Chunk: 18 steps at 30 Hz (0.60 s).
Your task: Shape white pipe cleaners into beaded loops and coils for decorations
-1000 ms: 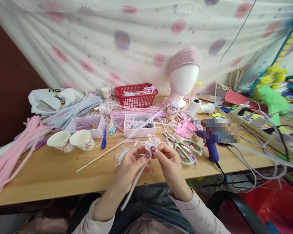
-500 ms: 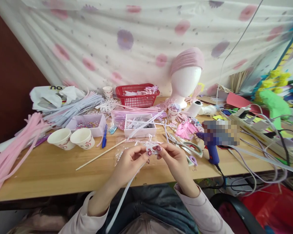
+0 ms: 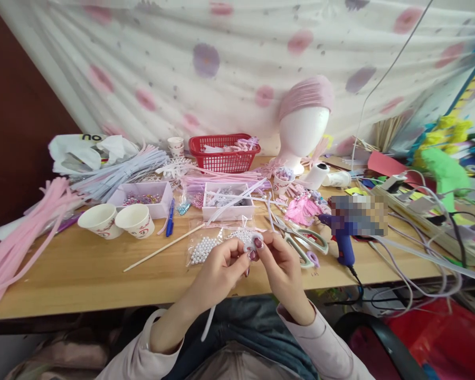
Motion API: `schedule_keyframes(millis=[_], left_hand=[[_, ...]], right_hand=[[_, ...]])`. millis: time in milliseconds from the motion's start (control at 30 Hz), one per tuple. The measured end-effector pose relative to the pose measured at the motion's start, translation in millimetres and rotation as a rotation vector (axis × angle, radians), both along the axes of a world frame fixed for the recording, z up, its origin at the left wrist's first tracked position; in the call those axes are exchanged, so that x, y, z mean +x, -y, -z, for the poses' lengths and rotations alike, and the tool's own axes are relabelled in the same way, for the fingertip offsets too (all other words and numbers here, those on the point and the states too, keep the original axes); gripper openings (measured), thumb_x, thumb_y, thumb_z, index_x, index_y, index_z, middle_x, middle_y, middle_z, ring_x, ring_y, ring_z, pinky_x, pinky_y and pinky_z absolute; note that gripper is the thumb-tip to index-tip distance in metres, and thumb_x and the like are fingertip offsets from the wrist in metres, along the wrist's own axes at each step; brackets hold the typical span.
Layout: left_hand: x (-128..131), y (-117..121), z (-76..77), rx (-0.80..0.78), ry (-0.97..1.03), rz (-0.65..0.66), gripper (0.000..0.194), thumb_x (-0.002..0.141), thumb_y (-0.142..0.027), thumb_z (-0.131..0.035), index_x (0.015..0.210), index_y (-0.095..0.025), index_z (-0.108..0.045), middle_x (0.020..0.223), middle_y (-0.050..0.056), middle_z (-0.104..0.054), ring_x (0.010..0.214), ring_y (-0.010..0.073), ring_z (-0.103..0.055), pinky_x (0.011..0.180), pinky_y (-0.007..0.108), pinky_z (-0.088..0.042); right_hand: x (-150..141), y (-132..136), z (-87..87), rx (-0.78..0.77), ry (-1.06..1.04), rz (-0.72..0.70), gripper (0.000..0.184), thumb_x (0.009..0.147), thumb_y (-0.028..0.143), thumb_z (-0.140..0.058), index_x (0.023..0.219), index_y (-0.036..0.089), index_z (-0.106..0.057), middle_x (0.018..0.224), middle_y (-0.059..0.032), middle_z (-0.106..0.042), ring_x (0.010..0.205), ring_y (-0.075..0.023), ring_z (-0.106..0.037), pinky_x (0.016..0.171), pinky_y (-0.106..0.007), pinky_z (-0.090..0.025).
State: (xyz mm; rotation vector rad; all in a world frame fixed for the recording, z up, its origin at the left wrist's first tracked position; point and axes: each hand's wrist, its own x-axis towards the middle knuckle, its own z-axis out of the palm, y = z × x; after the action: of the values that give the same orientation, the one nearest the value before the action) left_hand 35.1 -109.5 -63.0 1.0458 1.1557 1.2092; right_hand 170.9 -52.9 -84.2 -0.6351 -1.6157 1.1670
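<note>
Above the front part of the table, both hands meet at the fingertips. My left hand pinches a pale, fuzzy pipe cleaner, whose loose end hangs below the wrist toward the lap. My right hand grips its bent, looped part with thumb and fingers. Fingers partly cover that looped part, so its exact shape is hidden. Just behind the hands lie clear bags of white pearl beads. Close to the right hand are the scissors and a small purple ring.
Two paper cups, a blue pen and a thin wooden stick lie to the left. White boxes of beads, a red basket and a foam head stand behind. A blue glue gun and cables are rightward.
The pipe cleaner's hanging end has become shorter, and its looped part has turned between the fingers. Both hands have shifted slightly, uncovering more of the bead bags behind them.
</note>
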Motion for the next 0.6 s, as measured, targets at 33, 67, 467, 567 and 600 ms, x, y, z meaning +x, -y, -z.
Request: schedule_keyframes(millis=[33, 67, 467, 567, 600], left_hand=[[1, 0, -0.4, 0.0, 0.013, 0.0, 0.03, 0.083, -0.041, -0.063, 0.07, -0.019, -0.048, 0.057, -0.007, -0.047, 0.042, 0.0047, -0.035, 0.038, 0.016, -0.027], [1, 0, -0.5, 0.001, 0.029, -0.005, 0.03, 0.083, -0.042, -0.063, 0.07, -0.019, -0.048, 0.056, -0.007, -0.046, 0.042, 0.0048, -0.034, 0.038, 0.017, -0.026], [-5, 2, 0.9, 0.124, -0.002, -0.153, 0.026, 0.081, -0.04, -0.068, 0.071, -0.018, -0.059, 0.058, -0.006, -0.043, 0.05, 0.0075, -0.032, 0.046, 0.02, -0.028], [-4, 3, 4.4, 0.114, 0.011, -0.156, 0.029, 0.081, -0.043, -0.067, 0.07, -0.018, -0.058, 0.058, -0.006, -0.043, 0.049, 0.0071, -0.033, 0.045, 0.02, -0.027], [-4, 3, 5.9, 0.098, 0.02, -0.148, 0.03, 0.082, -0.044, -0.067, 0.07, -0.018, -0.058, 0.058, -0.006, -0.043, 0.048, 0.0069, -0.033, 0.044, 0.02, -0.026]], right_hand=[[-1, 1, -0.9, 0.002, -0.01, -0.004, 0.023, 0.097, 0.031, -0.056, 0.077, 0.02, -0.058, 0.07, 0.0009, -0.052, 0.064, -0.0132, -0.049, 0.059, -0.025, -0.039], [-1, 1, -2.0, -0.003, -0.022, -0.015, 0.024, 0.097, 0.031, -0.056, 0.076, 0.02, -0.057, 0.07, 0.0011, -0.052, 0.064, -0.0131, -0.049, 0.059, -0.025, -0.039], [13, -13, -16.0, 0.022, 0.117, -0.229, 0.028, 0.097, 0.034, -0.054, 0.074, 0.02, -0.058, 0.069, -0.0003, -0.053, 0.065, -0.0154, -0.048, 0.063, -0.029, -0.038], [13, -13, -11.5, -0.03, 0.084, -0.232, 0.028, 0.097, 0.035, -0.056, 0.072, 0.02, -0.058, 0.069, -0.0002, -0.054, 0.065, -0.0157, -0.049, 0.064, -0.029, -0.039], [13, -14, -9.2, -0.055, 0.056, -0.232, 0.029, 0.096, 0.035, -0.056, 0.072, 0.02, -0.057, 0.068, 0.0001, -0.054, 0.065, -0.0157, -0.05, 0.064, -0.029, -0.039]])
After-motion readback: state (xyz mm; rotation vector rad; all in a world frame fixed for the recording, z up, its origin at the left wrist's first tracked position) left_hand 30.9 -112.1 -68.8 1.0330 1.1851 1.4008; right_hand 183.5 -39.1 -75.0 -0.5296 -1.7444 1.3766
